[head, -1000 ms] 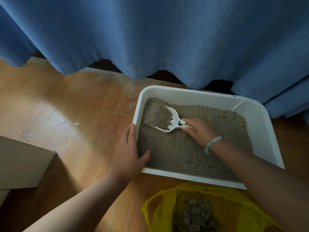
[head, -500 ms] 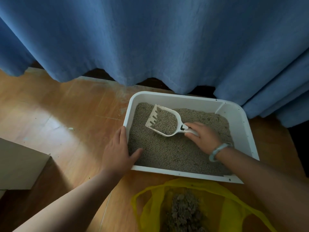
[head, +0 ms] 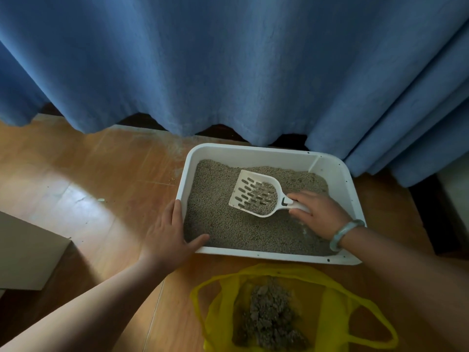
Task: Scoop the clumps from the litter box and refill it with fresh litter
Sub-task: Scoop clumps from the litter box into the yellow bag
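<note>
Two grips at the white litter box (head: 253, 152), centre right of frame: right grip (head: 321, 214) clasps the scoop (head: 253, 193) handle, its head just left, over the litter (head: 228, 229); left grip (head: 167, 235) rests flat, released, on the left rim.

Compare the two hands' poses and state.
Left hand lies flat, fingers straight, on the near-left corner of the litter box; right hand curls round the scoop handle. Right is over the litter, left at the rim. Right wrist has a bracelet, left none. Both work at the box.
</note>
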{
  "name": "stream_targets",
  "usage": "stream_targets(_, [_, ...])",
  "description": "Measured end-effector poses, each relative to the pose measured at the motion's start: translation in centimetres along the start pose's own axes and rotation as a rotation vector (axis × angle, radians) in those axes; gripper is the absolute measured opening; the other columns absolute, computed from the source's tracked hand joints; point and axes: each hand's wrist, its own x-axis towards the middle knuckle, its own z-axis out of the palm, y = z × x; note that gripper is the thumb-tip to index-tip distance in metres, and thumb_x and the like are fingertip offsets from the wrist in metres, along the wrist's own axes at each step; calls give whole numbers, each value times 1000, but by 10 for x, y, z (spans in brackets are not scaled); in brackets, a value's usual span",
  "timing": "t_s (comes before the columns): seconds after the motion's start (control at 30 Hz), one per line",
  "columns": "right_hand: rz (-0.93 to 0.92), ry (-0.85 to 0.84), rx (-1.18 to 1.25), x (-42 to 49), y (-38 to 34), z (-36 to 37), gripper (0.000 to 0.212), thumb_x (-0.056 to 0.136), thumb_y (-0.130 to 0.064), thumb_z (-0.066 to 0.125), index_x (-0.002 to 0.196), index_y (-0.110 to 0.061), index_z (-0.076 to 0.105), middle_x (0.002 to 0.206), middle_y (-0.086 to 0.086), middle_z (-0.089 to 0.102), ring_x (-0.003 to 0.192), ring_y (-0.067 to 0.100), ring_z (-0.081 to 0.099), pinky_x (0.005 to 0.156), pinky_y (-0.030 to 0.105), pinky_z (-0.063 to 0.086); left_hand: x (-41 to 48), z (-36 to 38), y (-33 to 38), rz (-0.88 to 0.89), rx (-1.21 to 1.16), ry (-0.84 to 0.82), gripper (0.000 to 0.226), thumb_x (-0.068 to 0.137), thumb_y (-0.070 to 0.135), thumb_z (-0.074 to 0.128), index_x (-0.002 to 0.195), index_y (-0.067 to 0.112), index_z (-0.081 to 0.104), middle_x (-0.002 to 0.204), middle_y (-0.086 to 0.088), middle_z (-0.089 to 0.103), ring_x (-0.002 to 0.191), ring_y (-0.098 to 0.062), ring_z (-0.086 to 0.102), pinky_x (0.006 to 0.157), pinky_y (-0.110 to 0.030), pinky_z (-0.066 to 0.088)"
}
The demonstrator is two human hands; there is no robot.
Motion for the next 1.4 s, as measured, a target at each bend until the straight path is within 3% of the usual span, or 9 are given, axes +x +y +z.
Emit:
stream_targets(0.13, [13, -31, -16, -6, 1, -4, 32, 93, -25, 55, 125, -21, 56, 109, -3, 59, 95, 14, 53, 79, 31, 43, 0, -3, -1, 4, 37, -30, 124, 56, 90, 17, 151, 13, -1, 158, -3, 5, 142, -25, 16, 113, -41, 25])
stream_targets(0.33, [24, -99, -28, -17, 5, -6, 30, 92, -26, 56, 122, -22, 57, 105, -6, 58, 93, 12, 53, 76, 29, 41, -6, -9, 1, 9, 52, -72, 112, 73, 81, 41, 151, 14, -3, 159, -2, -2, 145, -25, 10, 114, -42, 23])
stream_targets(0.53, [90, -246, -87, -28, 6, -5, 22, 92, -27, 55, 110, -18, 63, 102, 1, 62, 88, 15, 54, 75, 31, 42, -8, -13, 5, -14, 79, -110, 107, 77, 76, 43, 151, 13, -3, 159, -3, -5, 145, -26, 8, 114, -42, 22])
stream_targets(0.67, [92, -215, -79, -36, 7, -8, 25, 93, -27, 53, 116, -19, 60, 106, -1, 61, 89, 12, 51, 76, 29, 40, -8, -15, 7, -18, 93, -127, 105, 79, 74, 43, 150, 13, -2, 159, -4, -5, 145, -26, 7, 115, -42, 21])
stream_targets(0.83, [117, -203, -74, -43, 13, -10, 26, 93, -29, 53, 116, -20, 61, 105, -1, 61, 94, 17, 56, 83, 35, 46, -10, -18, 10, -24, 121, -140, 103, 81, 73, 42, 150, 12, -3, 159, -4, -6, 145, -26, 5, 115, -42, 19])
stream_targets(1.17, [118, -182, -86, -53, 13, -2, 41, 94, -30, 51, 135, -26, 46, 122, -3, 56, 105, 15, 52, 87, 32, 44, -12, -19, 12, -29, 144, -141, 103, 81, 73, 42, 150, 12, -2, 159, -6, -4, 145, -27, 8, 115, -42, 19])
stream_targets(1.4, [131, -186, -72, -60, 15, 3, 34, 93, -28, 52, 127, -23, 53, 116, -1, 58, 99, 16, 54, 84, 32, 45, -11, -19, 11, -31, 142, -135, 103, 81, 73, 42, 150, 12, -2, 159, -6, -4, 145, -27, 7, 115, -42, 20])
